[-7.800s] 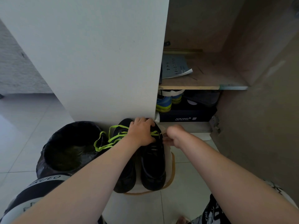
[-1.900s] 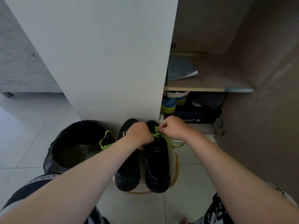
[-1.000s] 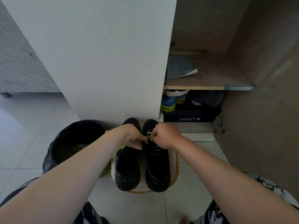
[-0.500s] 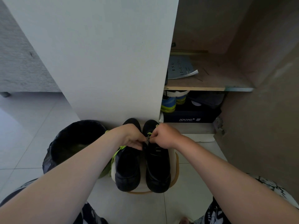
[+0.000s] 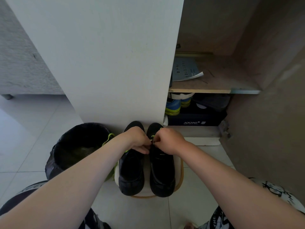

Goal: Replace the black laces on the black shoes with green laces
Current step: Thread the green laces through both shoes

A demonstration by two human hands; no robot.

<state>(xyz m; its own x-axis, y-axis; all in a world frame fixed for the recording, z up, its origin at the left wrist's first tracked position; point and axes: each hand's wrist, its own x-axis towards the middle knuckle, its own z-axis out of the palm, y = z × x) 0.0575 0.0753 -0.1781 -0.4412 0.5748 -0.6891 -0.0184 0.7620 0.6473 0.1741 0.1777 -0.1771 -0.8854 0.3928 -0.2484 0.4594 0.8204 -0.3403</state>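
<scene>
2 matte black shoes (image 5: pixel 131 171) stand side by side on a stool (image 5: pixel 180 169). The left hand (image 5: pixel 135 140) and right hand (image 5: pixel 170 141) pinch the bright green lace (image 5: pixel 153 136) with curled fingers.

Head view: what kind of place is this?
Likely a home entryway: an open shoe cabinet holding sneakers and a shoe box, on a tiled floor, with a lined bin beside it.
</scene>
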